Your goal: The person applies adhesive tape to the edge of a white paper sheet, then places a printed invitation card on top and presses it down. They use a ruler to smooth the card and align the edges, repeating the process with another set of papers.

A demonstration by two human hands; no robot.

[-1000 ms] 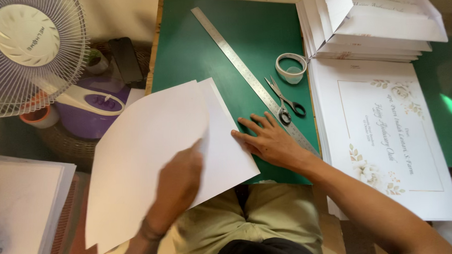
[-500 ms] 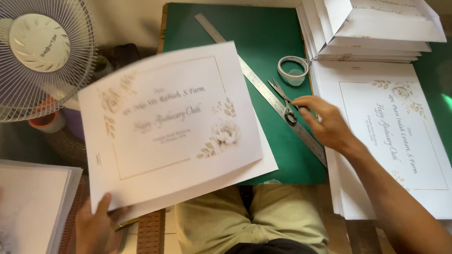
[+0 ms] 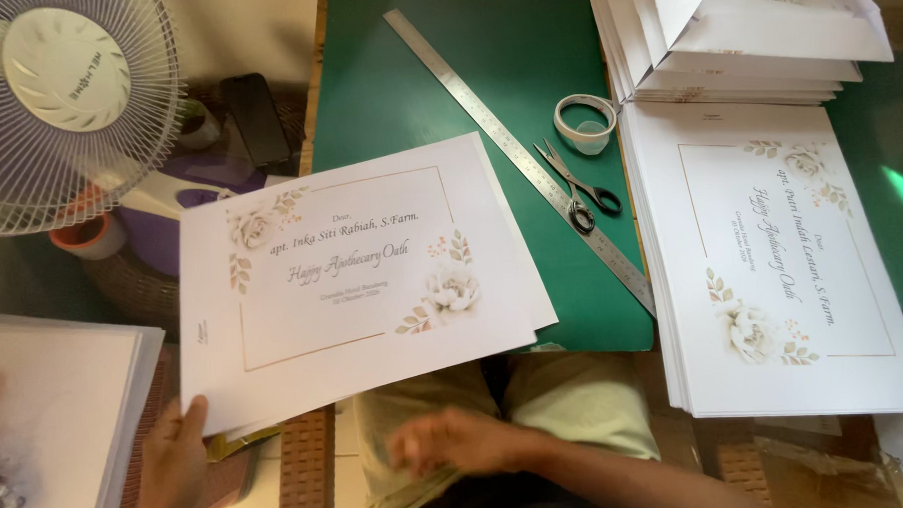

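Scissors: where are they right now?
In the head view, the scissors lie right of centre on the green cutting mat, touching the right side of the steel ruler, just below the tape roll and left of the printed-sheet stack.

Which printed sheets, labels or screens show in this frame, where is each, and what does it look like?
Printed sheet: held at its lower left corner by the left hand; white, gold frame line, pale flowers.
Stack of printed sheets: at the right, beside the green mat; same white floral design.
Fan badge: round, cream, at the fan's centre, upper left.
Phone: dark screen, beside the fan.
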